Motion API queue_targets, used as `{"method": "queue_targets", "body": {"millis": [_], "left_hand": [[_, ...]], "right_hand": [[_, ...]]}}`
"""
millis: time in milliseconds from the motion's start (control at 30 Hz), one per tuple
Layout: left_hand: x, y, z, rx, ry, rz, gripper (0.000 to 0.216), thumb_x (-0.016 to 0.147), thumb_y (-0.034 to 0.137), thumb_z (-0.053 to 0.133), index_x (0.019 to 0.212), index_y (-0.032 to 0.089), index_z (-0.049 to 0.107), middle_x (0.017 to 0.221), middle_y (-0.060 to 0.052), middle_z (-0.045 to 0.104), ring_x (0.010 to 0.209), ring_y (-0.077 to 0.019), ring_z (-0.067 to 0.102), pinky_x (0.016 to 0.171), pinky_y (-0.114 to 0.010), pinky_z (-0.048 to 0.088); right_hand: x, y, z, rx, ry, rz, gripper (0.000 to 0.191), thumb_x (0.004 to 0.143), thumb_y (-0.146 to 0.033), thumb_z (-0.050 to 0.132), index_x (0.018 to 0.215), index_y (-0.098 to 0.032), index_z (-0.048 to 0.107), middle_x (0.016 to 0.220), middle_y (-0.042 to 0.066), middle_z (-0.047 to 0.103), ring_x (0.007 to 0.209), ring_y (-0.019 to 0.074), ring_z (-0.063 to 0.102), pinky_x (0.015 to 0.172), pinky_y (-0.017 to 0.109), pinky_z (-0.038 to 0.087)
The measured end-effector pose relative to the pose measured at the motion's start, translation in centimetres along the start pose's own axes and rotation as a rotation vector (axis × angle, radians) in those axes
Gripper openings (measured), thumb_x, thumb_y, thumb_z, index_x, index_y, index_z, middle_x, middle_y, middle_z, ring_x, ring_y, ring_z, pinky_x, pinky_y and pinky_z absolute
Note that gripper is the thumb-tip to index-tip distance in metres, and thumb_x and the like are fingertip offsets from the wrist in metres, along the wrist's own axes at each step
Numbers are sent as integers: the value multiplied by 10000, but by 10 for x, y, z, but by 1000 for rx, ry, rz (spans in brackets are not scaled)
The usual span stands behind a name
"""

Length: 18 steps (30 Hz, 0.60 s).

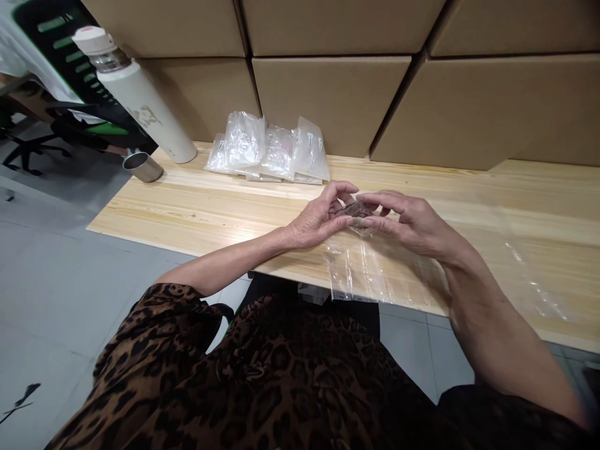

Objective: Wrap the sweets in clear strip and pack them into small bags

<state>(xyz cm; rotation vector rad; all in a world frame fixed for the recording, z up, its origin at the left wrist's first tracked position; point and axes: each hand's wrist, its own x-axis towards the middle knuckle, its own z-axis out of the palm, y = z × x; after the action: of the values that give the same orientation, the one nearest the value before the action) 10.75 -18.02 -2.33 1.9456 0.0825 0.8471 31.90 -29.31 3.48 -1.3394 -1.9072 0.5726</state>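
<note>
Between my two hands is a small bundle in clear plastic wrap (359, 214), with something dark inside that I cannot make out. My left hand (319, 215) grips its left side between thumb and fingers. On the other side my right hand (403, 215) pinches it with thumb and fingertips. Both hands are just above the wooden table. Under and in front of them a sheet of clear plastic film (370, 269) lies creased, hanging a little over the front edge. More clear film (525, 269) spreads to the right.
Several filled clear plastic bags (267, 150) stand against stacked cardboard boxes (323, 100) at the back of the table (197, 212). A white thermos (145, 112) and a metal cup (143, 167) stand at the left end. Beyond it, a person sits near an office chair (70, 56).
</note>
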Motion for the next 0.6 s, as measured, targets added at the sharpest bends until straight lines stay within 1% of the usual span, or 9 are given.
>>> {"method": "queue_targets", "body": {"millis": [100, 167, 300, 333, 400, 467, 500, 533, 600], "left_hand": [[1, -1, 0, 2, 1, 6, 600, 969, 563, 740, 1398, 250, 460, 1156, -71, 647, 917, -153, 676, 790, -304, 565], [2, 3, 0, 23, 8, -20, 627, 961, 580, 742, 1416, 259, 453, 1180, -76, 634, 898, -144, 659, 776, -297, 564], [3, 10, -7, 128, 91, -75, 697, 936, 615, 751, 1470, 284, 450, 1314, -101, 607, 890, -131, 641, 754, -281, 554], [4, 10, -10, 154, 116, -78, 682, 947, 613, 735, 1475, 285, 455, 1333, -103, 609, 889, -130, 639, 757, -281, 550], [5, 9, -16, 200, 165, -78, 636, 974, 591, 698, 1479, 281, 469, 1341, -101, 624, 875, -126, 632, 764, -284, 540], [6, 11, -20, 241, 219, -79, 590, 990, 562, 677, 1470, 274, 491, 1338, -99, 641, 873, -129, 629, 769, -290, 533], [6, 15, -20, 258, 245, -79, 565, 996, 549, 669, 1459, 269, 507, 1339, -101, 648, 883, -133, 632, 778, -296, 534], [4, 21, -19, 268, 269, -78, 535, 1004, 539, 659, 1443, 263, 526, 1343, -104, 654, 902, -139, 638, 795, -306, 539], [-3, 42, -11, 259, 306, -74, 484, 1020, 530, 639, 1409, 252, 563, 1363, -110, 660, 969, -160, 654, 851, -335, 557]], "right_hand": [[-1, -6, -3, 5, -38, 28, 402, 977, -550, 690, 1245, -268, 790, 1132, 70, 806, 921, 230, 719, 787, 360, 561], [-4, -11, -9, -41, -13, 34, 395, 976, -559, 678, 1215, -265, 790, 1119, 69, 806, 922, 234, 718, 795, 365, 560], [-16, -19, -25, -297, 53, 41, 315, 986, -503, 640, 1149, -271, 776, 1137, 93, 795, 1025, 300, 713, 916, 457, 557], [-19, -19, -26, -371, 36, 48, 300, 988, -490, 624, 1120, -266, 772, 1116, 104, 790, 1033, 317, 707, 934, 480, 550], [-24, -16, -27, -484, -48, 86, 286, 991, -478, 597, 1036, -249, 761, 1051, 122, 778, 1023, 334, 698, 933, 501, 547], [-27, -14, -24, -537, -112, 135, 282, 987, -474, 598, 954, -235, 745, 1000, 126, 766, 1007, 330, 696, 920, 499, 556], [-29, -14, -22, -543, -104, 151, 275, 981, -472, 614, 938, -232, 742, 989, 124, 764, 1007, 326, 698, 923, 500, 561], [-31, -17, -20, -531, -59, 157, 260, 969, -469, 641, 945, -232, 747, 988, 118, 766, 1011, 321, 700, 932, 503, 566], [-39, -28, -14, -423, 112, 151, 229, 939, -452, 719, 1019, -244, 770, 1023, 95, 781, 1007, 300, 713, 941, 501, 585]]}}
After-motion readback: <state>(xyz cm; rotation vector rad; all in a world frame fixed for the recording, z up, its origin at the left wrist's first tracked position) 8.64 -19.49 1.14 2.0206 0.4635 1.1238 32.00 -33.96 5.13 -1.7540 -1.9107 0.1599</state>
